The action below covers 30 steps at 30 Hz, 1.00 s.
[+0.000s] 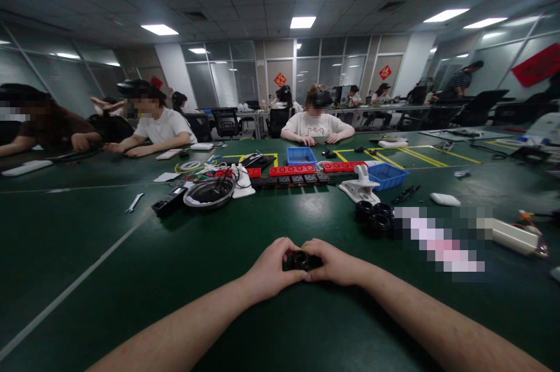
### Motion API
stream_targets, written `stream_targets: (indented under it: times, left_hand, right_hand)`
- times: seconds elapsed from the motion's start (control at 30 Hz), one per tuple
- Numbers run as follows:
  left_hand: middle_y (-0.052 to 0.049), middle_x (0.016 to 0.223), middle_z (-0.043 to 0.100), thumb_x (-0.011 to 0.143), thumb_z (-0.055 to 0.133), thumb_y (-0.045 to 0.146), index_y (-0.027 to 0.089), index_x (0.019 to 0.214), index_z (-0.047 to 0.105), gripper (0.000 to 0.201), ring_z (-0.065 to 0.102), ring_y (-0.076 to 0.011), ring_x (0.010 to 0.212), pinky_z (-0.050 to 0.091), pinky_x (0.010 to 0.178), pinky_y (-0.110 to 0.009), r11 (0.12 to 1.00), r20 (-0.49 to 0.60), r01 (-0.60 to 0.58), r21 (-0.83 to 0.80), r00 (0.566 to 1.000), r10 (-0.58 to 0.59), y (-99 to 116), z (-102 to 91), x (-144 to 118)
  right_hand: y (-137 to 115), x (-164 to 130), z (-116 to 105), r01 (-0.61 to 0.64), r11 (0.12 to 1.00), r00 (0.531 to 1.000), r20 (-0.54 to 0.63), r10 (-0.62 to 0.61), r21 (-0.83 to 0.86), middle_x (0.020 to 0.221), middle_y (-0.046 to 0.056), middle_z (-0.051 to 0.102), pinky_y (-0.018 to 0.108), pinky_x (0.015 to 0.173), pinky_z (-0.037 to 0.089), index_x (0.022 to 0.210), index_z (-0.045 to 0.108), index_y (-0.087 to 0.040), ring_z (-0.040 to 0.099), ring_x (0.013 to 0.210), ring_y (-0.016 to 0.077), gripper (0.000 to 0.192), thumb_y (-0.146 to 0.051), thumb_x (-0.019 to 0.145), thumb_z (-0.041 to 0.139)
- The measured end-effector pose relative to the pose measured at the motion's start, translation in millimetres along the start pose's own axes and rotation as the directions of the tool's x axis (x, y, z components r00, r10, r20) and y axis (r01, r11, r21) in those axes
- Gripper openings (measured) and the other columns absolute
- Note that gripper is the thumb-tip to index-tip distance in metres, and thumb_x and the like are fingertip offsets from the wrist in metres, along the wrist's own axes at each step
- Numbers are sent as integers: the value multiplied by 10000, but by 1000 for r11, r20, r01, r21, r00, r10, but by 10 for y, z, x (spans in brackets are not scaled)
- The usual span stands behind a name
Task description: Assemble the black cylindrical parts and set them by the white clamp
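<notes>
Between my two hands, low over the green table, is a small black part with a round ring or hole in its top (301, 259); its exact kind I cannot make out. My left hand (276, 267) curls round its left side, thumb along the near edge. From the right, my right hand (329, 262) closes on the same part, and the two thumbs meet in front of it. The fingers cover both ends of the part. Several similar black round parts (378, 221) lie together on the table, beyond my right hand.
On the green table (196, 267) stand a metal bowl (209, 193) with dark cables, red socket strips (292, 169), white clamp stands (361, 186) and blue bins (387, 176). A wrench (135, 203) lies left, a silver cylinder (515, 237) right. Other people sit across and to the left.
</notes>
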<state>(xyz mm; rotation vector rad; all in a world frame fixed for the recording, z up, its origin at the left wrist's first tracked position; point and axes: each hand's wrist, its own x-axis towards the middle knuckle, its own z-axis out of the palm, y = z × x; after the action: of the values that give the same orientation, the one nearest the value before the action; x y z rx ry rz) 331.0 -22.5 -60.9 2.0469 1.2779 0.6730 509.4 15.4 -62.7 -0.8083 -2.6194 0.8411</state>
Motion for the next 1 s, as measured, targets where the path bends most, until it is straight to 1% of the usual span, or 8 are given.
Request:
stream_targets:
  times: [0.27,0.43,0.6,0.8,0.87,0.9,0.93,1.0]
  left_hand:
    - [13,789,455,608,649,332,177,822,510,299,431,-139,700,336,586,-223,999,-38,34,38,999,-32,54,19,-30]
    - [9,804,467,616,637,289,181,803,500,255,445,-143,719,340,593,-225,997,-73,60,47,996,-57,90,45,-48]
    - [10,808,478,602,648,271,186,793,493,260,453,-148,732,337,604,-233,995,-129,78,61,989,-69,86,104,-64]
    - [8,808,475,612,641,261,182,785,486,245,451,-151,739,338,612,-237,995,-187,75,69,980,-61,51,154,-42]
    - [9,804,472,611,641,251,181,785,489,242,447,-150,733,338,610,-235,996,-178,69,62,982,-57,48,135,-33]
    - [9,804,471,609,642,249,180,788,492,244,445,-148,728,340,609,-234,997,-162,62,53,985,-53,48,119,-30]
    - [8,805,470,610,643,250,179,795,495,248,442,-146,724,342,609,-232,998,-140,52,42,989,-46,49,100,-28]
    - [8,809,466,613,646,263,179,812,500,261,436,-141,717,348,611,-228,999,-89,29,20,996,-27,51,58,-25]
  right_hand:
    - [15,-4,86,-158,987,983,-98,155,-26,709,-23,469,211,571,321,694,493,-151,427,671,126,297,-318,553,695]
    - [-5,2,134,-199,976,972,-149,184,-91,673,-30,450,200,528,283,662,456,-158,402,638,117,339,-364,527,690]
    - [-30,2,184,-222,949,965,-188,182,-224,664,-14,476,210,516,266,675,463,-161,412,618,122,323,-389,548,655]
    - [-125,0,247,-318,850,938,-270,218,-420,678,26,537,264,581,298,672,493,-168,472,666,174,307,-451,609,591]
    - [-164,-4,238,-326,835,934,-288,213,-442,698,39,544,292,620,315,681,501,-164,484,697,195,344,-497,625,562]
    - [-178,-9,226,-318,842,935,-292,202,-435,726,45,545,303,636,323,705,508,-161,486,715,203,373,-519,617,562]
    - [-185,-15,208,-296,862,940,-286,186,-412,763,48,544,310,649,331,745,514,-158,486,736,209,409,-535,597,575]
    - [-179,-31,158,-218,927,961,-233,150,-304,843,45,538,308,674,349,858,516,-162,484,779,208,482,-518,552,630]
